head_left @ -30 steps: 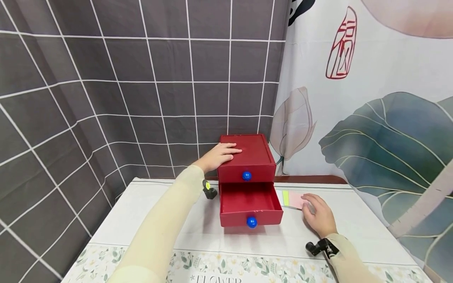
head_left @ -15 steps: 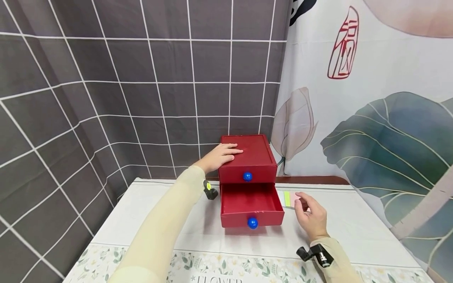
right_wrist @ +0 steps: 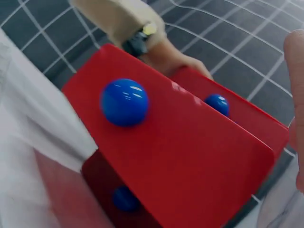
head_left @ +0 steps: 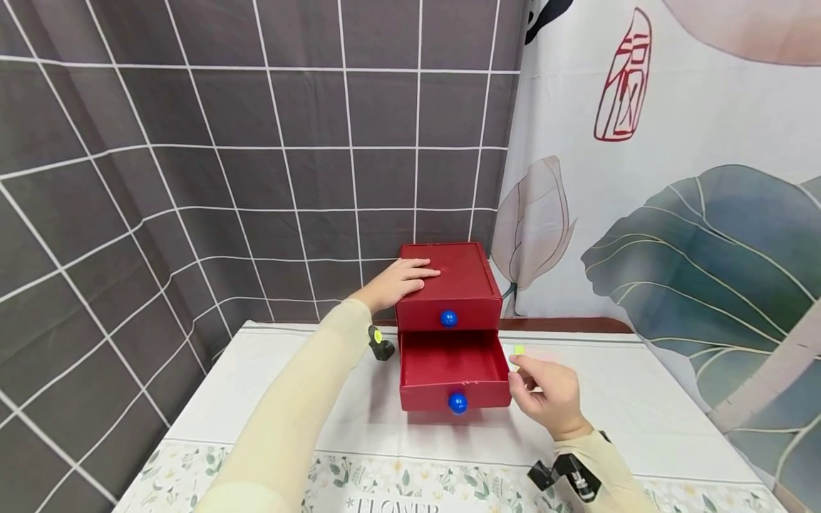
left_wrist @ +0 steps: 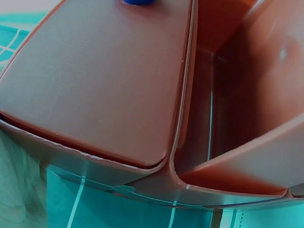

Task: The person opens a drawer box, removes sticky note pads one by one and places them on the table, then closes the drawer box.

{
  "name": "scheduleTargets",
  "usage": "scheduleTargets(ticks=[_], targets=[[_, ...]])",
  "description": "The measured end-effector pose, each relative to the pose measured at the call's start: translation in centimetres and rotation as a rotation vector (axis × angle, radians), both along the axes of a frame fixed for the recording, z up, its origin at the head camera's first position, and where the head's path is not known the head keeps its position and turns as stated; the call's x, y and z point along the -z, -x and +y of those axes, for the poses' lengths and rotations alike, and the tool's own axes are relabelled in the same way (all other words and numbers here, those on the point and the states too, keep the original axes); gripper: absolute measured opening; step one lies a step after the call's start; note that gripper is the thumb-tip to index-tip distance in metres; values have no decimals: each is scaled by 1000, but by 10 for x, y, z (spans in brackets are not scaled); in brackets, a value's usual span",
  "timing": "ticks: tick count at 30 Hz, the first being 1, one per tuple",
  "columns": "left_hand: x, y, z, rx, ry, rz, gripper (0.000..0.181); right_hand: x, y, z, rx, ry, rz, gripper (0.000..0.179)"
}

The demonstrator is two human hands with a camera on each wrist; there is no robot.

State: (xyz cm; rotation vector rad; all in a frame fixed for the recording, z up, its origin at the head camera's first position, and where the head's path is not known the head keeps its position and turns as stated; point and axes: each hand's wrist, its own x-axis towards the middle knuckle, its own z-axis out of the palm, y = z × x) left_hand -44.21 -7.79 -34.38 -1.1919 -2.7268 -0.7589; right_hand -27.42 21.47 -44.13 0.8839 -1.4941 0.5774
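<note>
A small red drawer cabinet [head_left: 458, 271] with blue knobs stands on the table; its middle drawer [head_left: 442, 394] is pulled out and its red floor shows bare. My left hand [head_left: 399, 282] rests on the cabinet top near the left edge, fingers spread. Beside the drawer's front right corner is my right hand [head_left: 548, 393], thumb and index finger bent toward the corner with a gap between them. In the right wrist view, a fingertip [right_wrist: 297, 85] shows at the right edge, and a lower drawer [right_wrist: 124, 198] with its own knob sits beneath the pulled-out one.
Behind the right hand lie a yellow-green sticky tab [head_left: 519, 350] and a pale pink paper [head_left: 544, 354], partly covered by it. A white cloth with a floral border [head_left: 398, 474] covers the table. A dark checked curtain [head_left: 314, 178] hangs close behind the cabinet.
My right hand has moved left from beside the pink paper to the open drawer's right corner. The left hand has stayed on the cabinet top, and the drawer has stayed pulled out.
</note>
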Motion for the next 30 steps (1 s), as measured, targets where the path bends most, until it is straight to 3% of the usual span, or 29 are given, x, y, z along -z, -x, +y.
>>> scheduleTargets(ticks=[5,14,22,26,30], targets=[[1,0,0,-1,0,-7,45,4,-6,-14,-62,-132,-9,34],[2,-1,0,-10,-2,-17,45,13,-16,-36,16,-314,-10,28],[4,0,0,-6,-1,-17,45,27,-25,-53,126,-410,-236,25],[3,-1,-1,-13,0,-20,46,30,-29,-60,188,-401,-350,25],[-1,-4,-1,-25,-7,-25,46,28,-31,-67,251,-366,-378,29]])
